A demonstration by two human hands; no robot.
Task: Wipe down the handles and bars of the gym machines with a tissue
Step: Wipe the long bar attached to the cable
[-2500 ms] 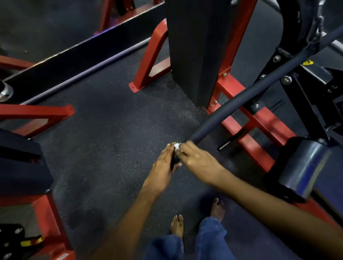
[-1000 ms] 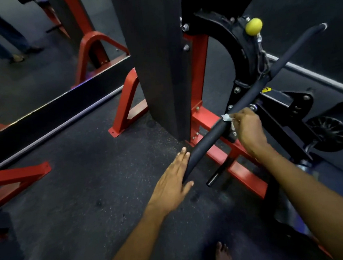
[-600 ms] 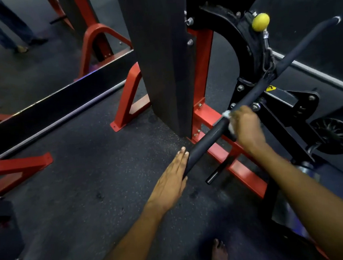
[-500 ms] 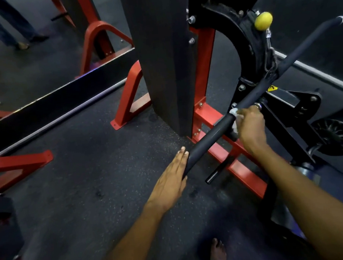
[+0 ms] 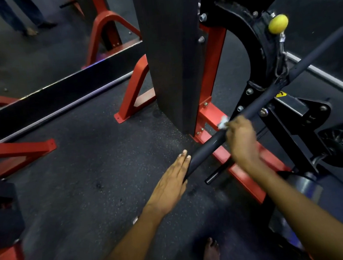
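Note:
A long black padded bar (image 5: pixel 207 147) of a red and black gym machine runs from the lower middle up to the upper right. My right hand (image 5: pixel 242 139) is wrapped round the bar about a third of the way up, with a white tissue (image 5: pixel 223 122) sticking out above its fingers. My left hand (image 5: pixel 171 183) lies flat with straight fingers against the left side of the bar's near end. The palm side of the tissue is hidden by my right hand.
A tall black weight-stack cover (image 5: pixel 170 53) on a red frame (image 5: pixel 240 171) stands just behind the bar. A yellow knob (image 5: pixel 278 23) sits on the black cam at upper right. A wall mirror (image 5: pixel 35 48) reflects a person's legs. My bare feet (image 5: pixel 211 252) stand on dark rubber flooring.
My right hand with the tissue has slid a little back down the bar toward me. My left hand has stayed flat at the bar's near end.

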